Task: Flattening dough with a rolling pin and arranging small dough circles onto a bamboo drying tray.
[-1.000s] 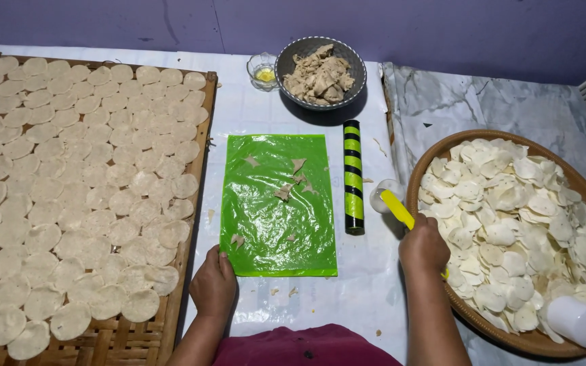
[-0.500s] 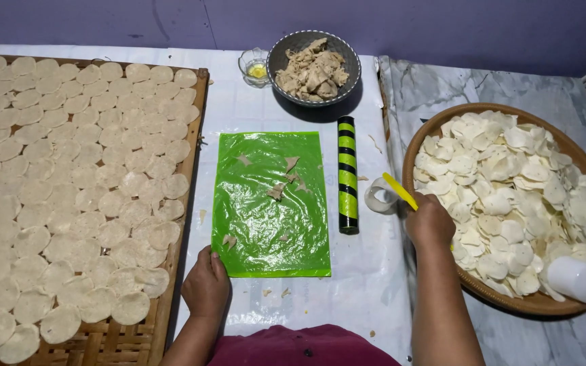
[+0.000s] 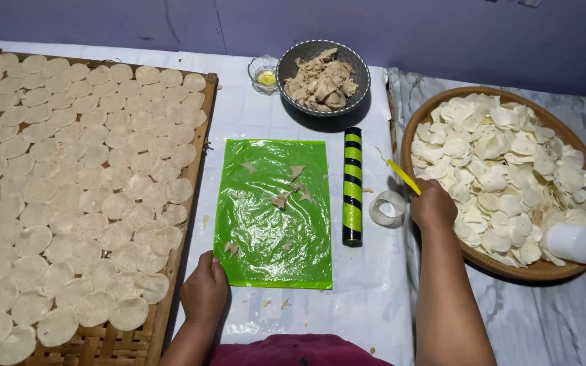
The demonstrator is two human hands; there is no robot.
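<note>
Since a second ago our hands have barely shifted: the right hand (image 3: 433, 203) still sits at the left rim of the round basket (image 3: 435, 112), and the left hand (image 3: 205, 293) still rests at the lower left corner of the green plastic sheet (image 3: 276, 213). Our right hand is clenched around a thin yellow stick (image 3: 402, 176), which juts out toward 11 o'clock from the fist. Our left hand lies with fingers curled, touching the sheet's near edge; we cannot tell whether it pinches the plastic or only presses it down. On the sheet lie a few torn scraps of dough (image 3: 285, 196), mostly near its middle. Just beside the sheet at 3 o'clock lies a black-and-green striped roller (image 3: 352, 186), and just right of that, close to our right hand, a clear ring cutter (image 3: 387, 208). The basket holds a heap of pale cut dough rounds (image 3: 503, 169), with a white cup (image 3: 573, 242) at its 4 o'clock edge. At 9 o'clock a bamboo tray (image 3: 171, 298) carries rows of flat dough discs (image 3: 69, 183). At 12 o'clock on the white worktop (image 3: 367, 291) stand a grey bowl of dough lumps (image 3: 323, 79) and a small glass dish (image 3: 264, 71).
</note>
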